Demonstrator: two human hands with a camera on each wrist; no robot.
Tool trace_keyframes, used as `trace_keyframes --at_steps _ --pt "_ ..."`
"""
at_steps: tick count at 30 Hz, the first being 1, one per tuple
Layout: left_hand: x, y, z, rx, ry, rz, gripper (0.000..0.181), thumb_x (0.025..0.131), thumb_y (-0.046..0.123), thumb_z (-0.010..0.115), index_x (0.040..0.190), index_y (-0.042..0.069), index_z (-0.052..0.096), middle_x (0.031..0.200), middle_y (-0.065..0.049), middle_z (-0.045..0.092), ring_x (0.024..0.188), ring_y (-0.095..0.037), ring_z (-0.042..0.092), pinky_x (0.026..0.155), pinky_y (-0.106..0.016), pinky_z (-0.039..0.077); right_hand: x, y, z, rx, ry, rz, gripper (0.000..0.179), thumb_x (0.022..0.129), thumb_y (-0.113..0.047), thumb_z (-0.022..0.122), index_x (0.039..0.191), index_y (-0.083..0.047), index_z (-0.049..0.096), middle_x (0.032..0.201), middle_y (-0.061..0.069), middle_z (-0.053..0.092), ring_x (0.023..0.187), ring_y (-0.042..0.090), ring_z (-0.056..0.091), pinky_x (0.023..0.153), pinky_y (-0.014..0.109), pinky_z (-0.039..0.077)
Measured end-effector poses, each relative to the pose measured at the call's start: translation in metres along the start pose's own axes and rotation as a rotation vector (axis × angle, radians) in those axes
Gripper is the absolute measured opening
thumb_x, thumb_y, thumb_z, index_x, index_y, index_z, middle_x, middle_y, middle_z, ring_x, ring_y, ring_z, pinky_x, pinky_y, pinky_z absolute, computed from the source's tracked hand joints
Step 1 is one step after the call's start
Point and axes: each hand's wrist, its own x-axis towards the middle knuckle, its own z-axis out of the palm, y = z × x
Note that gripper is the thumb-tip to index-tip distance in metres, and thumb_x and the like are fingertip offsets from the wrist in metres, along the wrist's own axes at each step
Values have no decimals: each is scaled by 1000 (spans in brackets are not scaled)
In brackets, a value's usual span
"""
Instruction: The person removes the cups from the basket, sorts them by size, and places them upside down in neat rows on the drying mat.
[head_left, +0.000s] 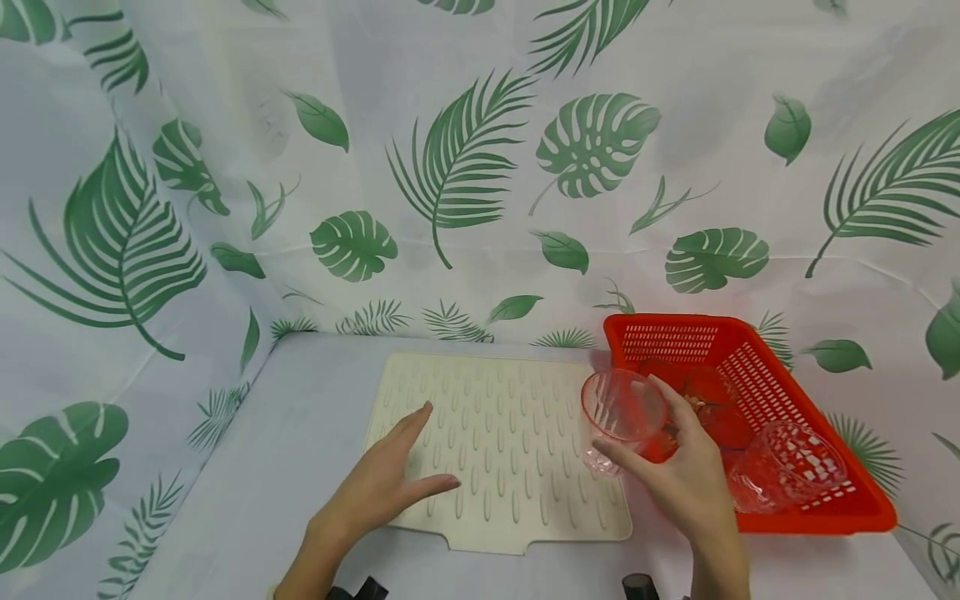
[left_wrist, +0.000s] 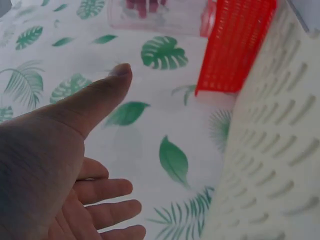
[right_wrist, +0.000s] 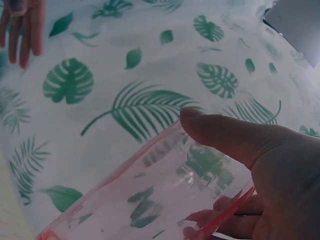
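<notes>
Right hand (head_left: 693, 475) grips clear tumbler (head_left: 621, 410) round its side, likely for steadiness; red perforated basket (head_left: 817, 523) lies right of these fingers. Left hand (head_left: 378, 483) is empty, thumb wide of fingers.

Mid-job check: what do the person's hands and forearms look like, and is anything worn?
The left hand and right hand are bare, no gloves or rings visible. At the head view's bottom edge, black pieces show near both forearms; I cannot tell what they are.

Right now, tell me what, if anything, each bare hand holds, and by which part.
The right hand holds a see-through, pink-tinted, round-mouthed cup by its side wall, between thumb and fingers. The left hand holds nothing.
</notes>
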Motion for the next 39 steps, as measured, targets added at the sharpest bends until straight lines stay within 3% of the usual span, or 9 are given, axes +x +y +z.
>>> trace_keyframes --at_steps 4,7,13,18,25,35,39 --pt "3 13 1 -95 0 71 95 70 73 61 147 39 17 153 19 23 142 -7 26 114 -41 32 2 -1 8 40 -83 -56 94 67 -38 83 145 -19 34 138 16 49 113 38 54 91 63 46" --pt "5 21 2 -152 -3 123 89 73 67 63 145 42 18 151 22 26 141 -5 28 114 -42 33 2 -1 16 73 -131 -107 90 68 -36 83 144 -19 37 137 10 52 116 32 53 95 61 44" --pt "6 29 5 -243 -19 221 86 77 58 66 146 40 18 149 20 32 137 -3 35 110 -45 37 1 -4 35 115 -193 -180 90 66 -35 84 142 -25 37 133 -4 56 114 15 53 99 53 46" --pt "7 31 6 -275 -19 295 83 81 53 66 148 36 19 149 16 35 135 -6 40 107 -44 41 0 -7 46 120 -245 -212 90 63 -37 86 139 -34 38 130 -13 56 111 10 52 95 47 49" --pt "8 37 10 -330 -9 366 82 81 44 70 148 34 23 146 15 39 131 -10 46 106 -37 44 -3 -10 51 132 -310 -297 85 65 -35 85 136 -38 40 128 -16 56 108 5 51 89 35 50" --pt "7 40 10 -389 -2 438 81 77 39 76 144 29 33 138 15 46 119 -8 55 101 -36 48 -12 -16 58 168 -392 -300 86 64 -38 85 136 -41 38 128 -19 56 110 4 54 89 40 50" --pt "7 41 11 -377 16 462 79 76 38 77 143 23 37 134 10 50 117 -11 56 99 -36 50 -12 -16 61 184 -397 -357 85 66 -37 84 137 -37 38 129 -15 57 109 6 54 90 39 50"
